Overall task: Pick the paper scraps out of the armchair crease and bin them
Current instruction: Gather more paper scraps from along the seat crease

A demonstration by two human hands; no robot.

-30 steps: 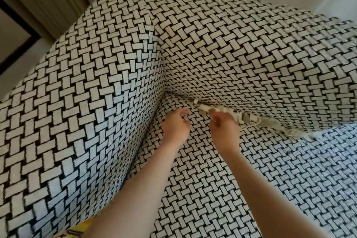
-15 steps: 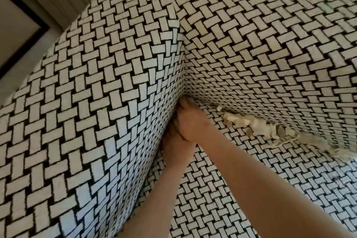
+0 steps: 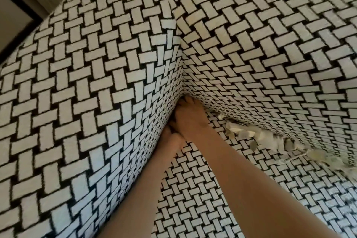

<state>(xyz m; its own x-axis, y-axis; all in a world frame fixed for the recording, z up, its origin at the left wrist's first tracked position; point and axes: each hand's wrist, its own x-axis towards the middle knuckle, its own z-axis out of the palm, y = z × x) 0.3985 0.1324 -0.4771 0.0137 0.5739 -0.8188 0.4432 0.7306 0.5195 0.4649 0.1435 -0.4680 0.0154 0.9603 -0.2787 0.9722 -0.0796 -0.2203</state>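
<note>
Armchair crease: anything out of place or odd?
Yes: torn paper scraps litter the crease between seat and backrest, beside the right hand and left hand, both tucked into the corner. Nothing else stands out.

One head-worn view, close above the armchair (image 3: 92, 91), facing down into its corner

Patterned armchair (image 3: 87, 102), paper scraps (image 3: 249, 137) along its crease (image 3: 213, 111)
</note>
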